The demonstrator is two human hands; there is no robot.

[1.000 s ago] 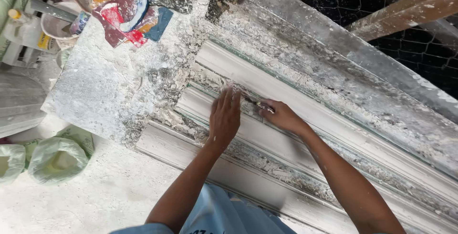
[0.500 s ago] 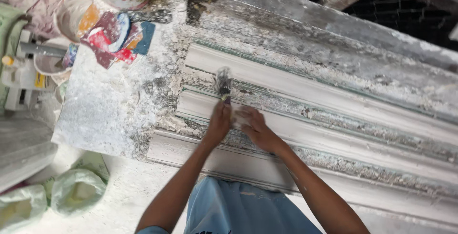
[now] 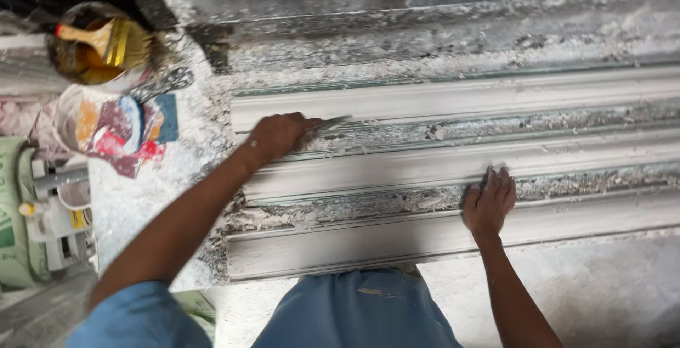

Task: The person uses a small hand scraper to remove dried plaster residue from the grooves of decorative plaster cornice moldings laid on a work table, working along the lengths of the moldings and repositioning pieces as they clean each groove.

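Here our left fingers (image 3: 292, 127) are curled shut around the handle of a small scraper (image 3: 331, 122), whose thin blade lies flat against the long white plaster moulding (image 3: 453, 96), near its left end. The left hand (image 3: 276, 137) sits on an upper ridge of that moulding, blade tip pointing along the groove, where crumbly grey residue clings.

Our right fingers (image 3: 496, 181) hold nothing; they lie spread and flat, pressed on a lower ridge of the moulding, well to the right of the scraper. The right hand (image 3: 489, 205) seems to brace the piece.

The moulding runs across the whole view on a dusty white surface (image 3: 134, 213) strewn with plaster crumbs. Left of the moulding's end stands a tin (image 3: 99, 54) with a yellow-handled brush (image 3: 106, 40) in it; just below that, a white bucket (image 3: 74, 121) with colourful rags (image 3: 134, 135). Farther left lies a green sack (image 3: 14, 227).

We judge the main risk to be the blade digging in: held too steeply or pushed hard, it could gouge the smooth white profile or chip a ridge edge. If the scraper skids on loose crumbs, it could jump along the groove. Should the right hand ease off, the moulding might shift under the stroke.
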